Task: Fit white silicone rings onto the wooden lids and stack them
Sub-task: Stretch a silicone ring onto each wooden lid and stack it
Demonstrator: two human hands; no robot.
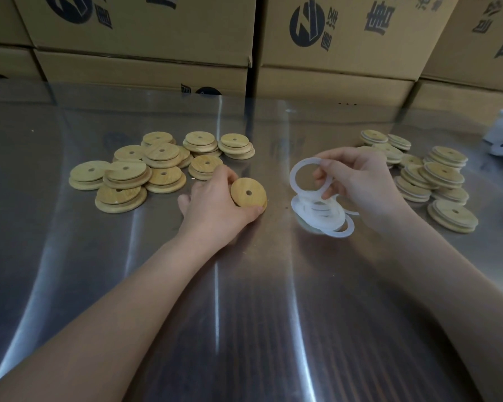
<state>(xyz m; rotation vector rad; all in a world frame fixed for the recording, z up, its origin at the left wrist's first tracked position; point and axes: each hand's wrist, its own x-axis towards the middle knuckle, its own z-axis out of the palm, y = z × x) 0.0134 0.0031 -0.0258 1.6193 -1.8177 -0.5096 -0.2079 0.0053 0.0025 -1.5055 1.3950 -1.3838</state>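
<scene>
Reflecting light in long streaks, the smooth metal table point(244, 314) runs wide toward its near edge; cardboard boxes point(145, 30) wall the far edge. Round wooden lids point(128, 172), each with 1 centre hole, pile at left; ringed lids point(445, 172) stack at right. The left hand point(212, 207) grips 1 lid point(244, 187), tilted on the table. The right hand point(360, 181) pinches 1 thin white ring point(294, 177) above the ring heap point(317, 216).

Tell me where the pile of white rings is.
Head view: the pile of white rings lies on the table, right of centre, just below the right hand and left of the far-right lids.
</scene>
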